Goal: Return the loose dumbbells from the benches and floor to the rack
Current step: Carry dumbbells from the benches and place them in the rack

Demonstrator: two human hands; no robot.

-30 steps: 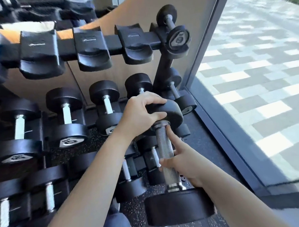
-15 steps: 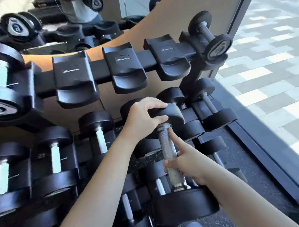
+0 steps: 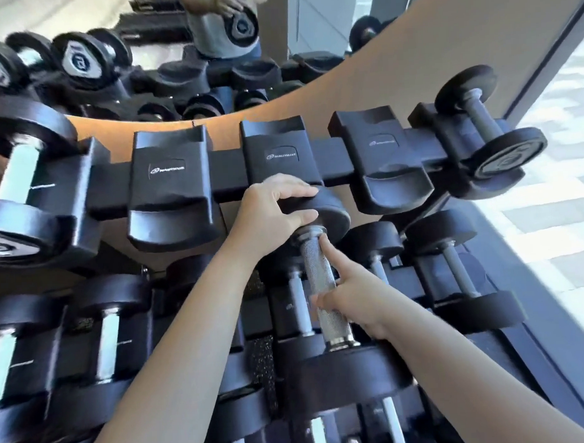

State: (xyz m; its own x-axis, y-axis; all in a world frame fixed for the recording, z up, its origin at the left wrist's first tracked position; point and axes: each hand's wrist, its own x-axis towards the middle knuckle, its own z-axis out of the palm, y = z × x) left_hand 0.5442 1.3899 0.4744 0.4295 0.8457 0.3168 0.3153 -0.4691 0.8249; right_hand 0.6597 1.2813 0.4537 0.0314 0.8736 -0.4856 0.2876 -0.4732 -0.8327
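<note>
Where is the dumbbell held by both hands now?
In the head view, at centre: the dumbbell hangs before the rack, its far head under the left hand, just below the middle empty cradle.

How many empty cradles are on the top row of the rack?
3, side by side on the top rail: the left cradle, the middle cradle behind the held dumbbell, the right cradle. Others may lie past the left edge.

Both bare forearms are stretched forward. The left hand (image 3: 273,212) is curled over the far end of the dumbbell (image 3: 316,270). The right hand (image 3: 352,300) is wrapped round its handle, with the index finger laid straight along it.
</note>
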